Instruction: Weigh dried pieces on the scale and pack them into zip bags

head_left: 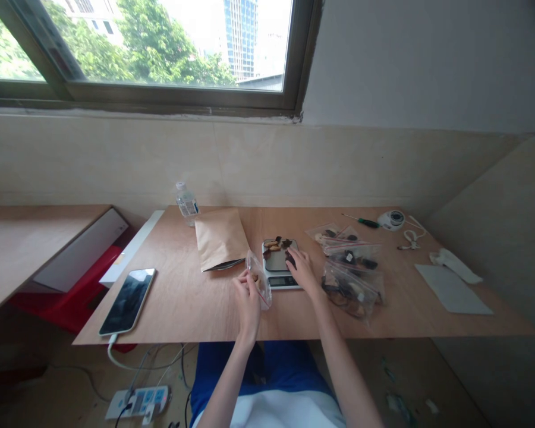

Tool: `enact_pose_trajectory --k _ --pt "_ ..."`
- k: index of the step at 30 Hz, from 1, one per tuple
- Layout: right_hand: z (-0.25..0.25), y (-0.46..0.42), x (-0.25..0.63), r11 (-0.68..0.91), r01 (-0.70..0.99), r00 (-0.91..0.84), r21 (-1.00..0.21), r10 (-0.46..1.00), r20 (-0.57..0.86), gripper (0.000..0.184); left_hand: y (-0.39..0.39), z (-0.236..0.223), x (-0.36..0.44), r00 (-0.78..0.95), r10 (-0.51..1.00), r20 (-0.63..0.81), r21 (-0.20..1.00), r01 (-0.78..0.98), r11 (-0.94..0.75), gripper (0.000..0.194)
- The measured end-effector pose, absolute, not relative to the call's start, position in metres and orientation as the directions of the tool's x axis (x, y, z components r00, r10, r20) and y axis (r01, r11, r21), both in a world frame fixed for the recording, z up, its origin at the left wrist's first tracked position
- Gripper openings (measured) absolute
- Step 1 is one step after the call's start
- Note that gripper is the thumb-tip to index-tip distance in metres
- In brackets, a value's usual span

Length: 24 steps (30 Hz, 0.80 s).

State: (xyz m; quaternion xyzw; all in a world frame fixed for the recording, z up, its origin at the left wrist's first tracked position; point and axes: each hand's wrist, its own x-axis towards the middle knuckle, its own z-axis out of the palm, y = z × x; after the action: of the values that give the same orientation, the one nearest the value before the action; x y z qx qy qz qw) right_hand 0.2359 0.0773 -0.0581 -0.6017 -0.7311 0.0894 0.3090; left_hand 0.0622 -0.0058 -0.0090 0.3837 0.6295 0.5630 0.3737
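Note:
My left hand (pixel 248 297) is closed on a small clear zip bag (pixel 262 291) with a red seal line. A few light-brown pieces show inside the bag. To its right lies a kitchen scale (pixel 274 261) with a grey plate and a dark display. Several dried brown and tan pieces (pixel 274 244) lie along the far part of the plate. My right hand (pixel 302 270) reaches over the scale's right side, its fingertips closed on a dark brown piece (pixel 289 259). What kind of dried food this is, I cannot tell.
A kraft paper pouch (pixel 220 239) and a water bottle (pixel 187 205) stand left of the scale. Several filled zip bags (pixel 350 285) lie right. Farther out are a phone (pixel 128 302), a screwdriver (pixel 361 221), a dome camera (pixel 391 220) and a white sheet (pixel 452 291).

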Motion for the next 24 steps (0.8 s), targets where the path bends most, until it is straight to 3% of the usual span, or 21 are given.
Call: enact_pose_trajectory --k 12,24 --pt "-0.058 0.089 0.239 0.312 0.831 -0.159 -0.461 0.927 0.340 0.038 -0.005 -0.010 0.065 -0.422 0.906 -0.018 0.997 0.058 0.047 0.022" --pt "-0.046 0.096 0.230 0.312 0.856 -0.175 -0.412 0.925 0.338 0.022 -0.004 -0.011 0.066 -0.404 0.914 -0.030 0.997 0.052 0.056 0.021"
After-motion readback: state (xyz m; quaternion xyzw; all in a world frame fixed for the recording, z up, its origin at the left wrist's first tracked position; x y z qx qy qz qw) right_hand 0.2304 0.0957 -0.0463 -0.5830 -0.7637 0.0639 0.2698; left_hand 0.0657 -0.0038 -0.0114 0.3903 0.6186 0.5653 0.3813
